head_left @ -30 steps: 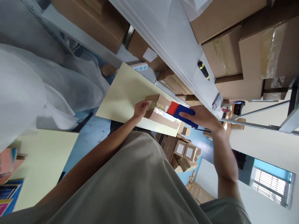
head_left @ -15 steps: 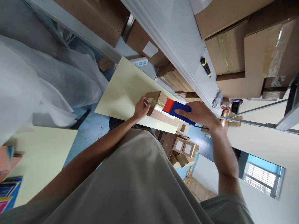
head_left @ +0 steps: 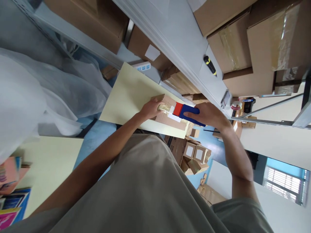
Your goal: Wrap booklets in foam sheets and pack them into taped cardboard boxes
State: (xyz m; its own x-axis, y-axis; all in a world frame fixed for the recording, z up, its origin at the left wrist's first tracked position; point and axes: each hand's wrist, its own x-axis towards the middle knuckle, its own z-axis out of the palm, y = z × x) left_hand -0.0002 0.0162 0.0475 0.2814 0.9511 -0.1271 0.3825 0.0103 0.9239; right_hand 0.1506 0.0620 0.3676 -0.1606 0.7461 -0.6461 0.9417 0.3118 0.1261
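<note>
A small cardboard box [head_left: 167, 120] lies on a pale yellow tabletop [head_left: 131, 94]. My left hand [head_left: 149, 109] rests on the box's left end, fingers curled over its top where clear tape shines. My right hand [head_left: 209, 116] is closed round a blue and red tape dispenser [head_left: 186, 111]. The dispenser's red end sits on the top of the box, next to a white label, just right of my left hand.
Grey metal shelving [head_left: 175, 35] carries big cardboard boxes [head_left: 257, 48] and a black and yellow screwdriver [head_left: 210, 65]. White foam wrap [head_left: 36, 84] fills the left. A white power strip [head_left: 142, 66] lies beyond the table. Several small boxes [head_left: 194, 155] sit on the blue floor.
The dispenser slid left along the box top toward my left hand. My left hand shifted from the box's end onto its top.
</note>
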